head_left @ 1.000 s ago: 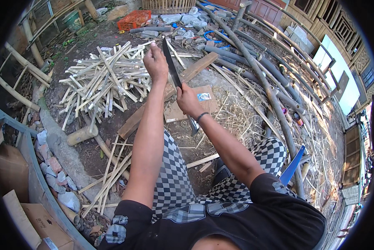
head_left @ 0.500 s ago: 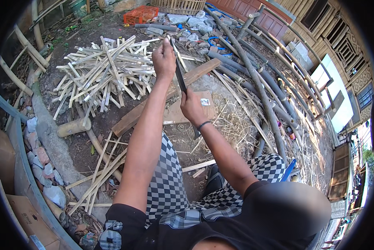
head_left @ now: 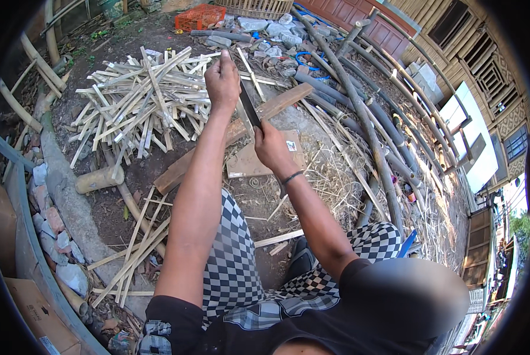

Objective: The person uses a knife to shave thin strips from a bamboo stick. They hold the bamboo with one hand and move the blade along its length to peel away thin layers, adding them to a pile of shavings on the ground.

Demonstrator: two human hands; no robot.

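Observation:
My left hand is closed around a pale bamboo strip, thumb pointing away from me. Below it and to the right, my right hand grips a long knife with a dark blade. The blade lies alongside the strip and slants up toward my left hand; whether its edge touches the strip cannot be made out. My right fingers hide most of the handle. Under my hands are a brown wooden plank and a flat cardboard piece.
A heap of pale strips lies at the far left, near a short bamboo log. Curly shavings cover the ground at right, beside long poles. More loose strips lie by my left leg. An orange crate stands far off.
My left hand has shifted a little left, and less of the blade shows beyond my right hand. My right hand has moved only slightly. Both grips stay closed.

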